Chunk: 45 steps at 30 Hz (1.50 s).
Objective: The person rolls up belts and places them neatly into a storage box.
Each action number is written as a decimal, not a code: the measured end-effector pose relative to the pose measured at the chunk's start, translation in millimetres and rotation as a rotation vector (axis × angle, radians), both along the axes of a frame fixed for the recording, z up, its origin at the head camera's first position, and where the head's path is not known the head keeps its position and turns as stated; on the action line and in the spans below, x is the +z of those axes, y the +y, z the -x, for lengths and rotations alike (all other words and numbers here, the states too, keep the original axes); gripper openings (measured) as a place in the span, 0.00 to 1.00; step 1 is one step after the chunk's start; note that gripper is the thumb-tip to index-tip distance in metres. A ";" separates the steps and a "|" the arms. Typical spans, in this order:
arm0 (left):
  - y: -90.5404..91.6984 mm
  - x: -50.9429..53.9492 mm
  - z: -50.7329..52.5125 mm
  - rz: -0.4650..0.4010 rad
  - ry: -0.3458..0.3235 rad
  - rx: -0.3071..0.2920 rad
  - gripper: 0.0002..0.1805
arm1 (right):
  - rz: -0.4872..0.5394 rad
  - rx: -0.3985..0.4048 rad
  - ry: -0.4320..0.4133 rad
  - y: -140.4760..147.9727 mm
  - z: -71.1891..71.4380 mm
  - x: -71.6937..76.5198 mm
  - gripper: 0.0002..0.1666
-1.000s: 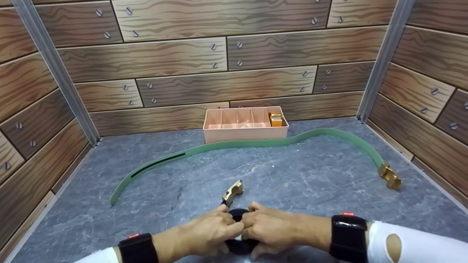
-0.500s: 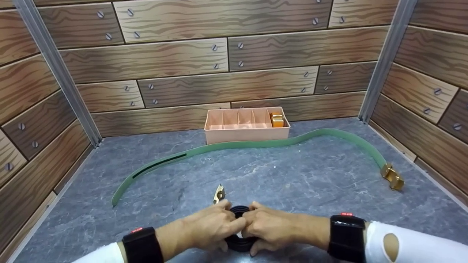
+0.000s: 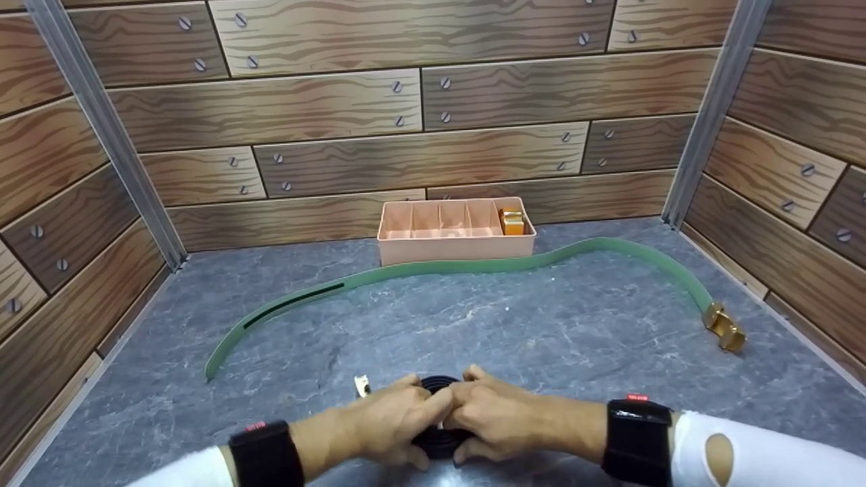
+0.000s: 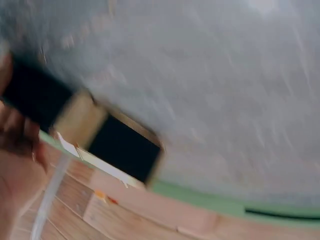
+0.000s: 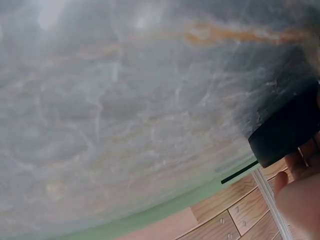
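Note:
In the head view, a black belt (image 3: 438, 445) is rolled into a coil at the near middle of the table. My left hand (image 3: 392, 419) grips its left side and my right hand (image 3: 497, 416) grips its right side, the two touching over the top. The belt's gold buckle (image 3: 362, 386) sticks out beyond the left hand, mostly hidden by it. The left wrist view shows the black strap end with a gold band (image 4: 80, 119) across it, blurred. In the right wrist view, the coil's dark outer face (image 5: 285, 131) shows beside the right fingers.
A green belt (image 3: 467, 266) with a gold buckle (image 3: 724, 328) lies in a long curve across the table. Behind it stands a pink divided box (image 3: 457, 250), a gold and orange piece (image 3: 512, 222) in its right compartment. Wood-patterned walls enclose the table.
The black belt's gold buckle has swung left and toward me, from in front of the hands to beside the left hand. Both hands keep hold of the coil; the green belt stays put.

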State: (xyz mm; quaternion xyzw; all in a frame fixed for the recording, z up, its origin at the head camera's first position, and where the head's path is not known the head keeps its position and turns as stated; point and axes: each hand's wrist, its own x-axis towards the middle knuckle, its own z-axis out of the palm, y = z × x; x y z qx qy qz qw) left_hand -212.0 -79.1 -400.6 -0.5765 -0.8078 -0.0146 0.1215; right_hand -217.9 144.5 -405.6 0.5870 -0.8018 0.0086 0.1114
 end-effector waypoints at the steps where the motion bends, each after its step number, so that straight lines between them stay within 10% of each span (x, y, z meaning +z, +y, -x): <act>1: -2.0 2.9 1.7 0.033 -0.008 -0.006 0.38 | 0.002 0.008 0.002 0.2 1.2 0.3 0.19; 5: -5.6 4.5 4.4 0.068 0.025 -0.062 0.40 | -0.013 0.045 0.062 0.6 5.0 2.9 0.18; 13: 3.1 -11.8 -12.3 -0.173 0.051 -0.054 0.36 | -0.044 0.050 0.030 -4.4 3.7 7.7 0.28; 21: -1.0 9.0 -16.6 0.073 0.045 0.017 0.31 | -0.150 0.151 0.101 -1.5 15.1 15.6 0.30; 34: -2.6 8.6 -11.6 0.032 -0.044 -0.306 0.19 | -0.198 0.215 0.066 -4.0 21.3 17.8 0.25; 45: 5.3 7.4 -19.0 0.039 -0.023 -0.303 0.21 | -0.229 0.241 0.026 -1.7 23.7 25.5 0.24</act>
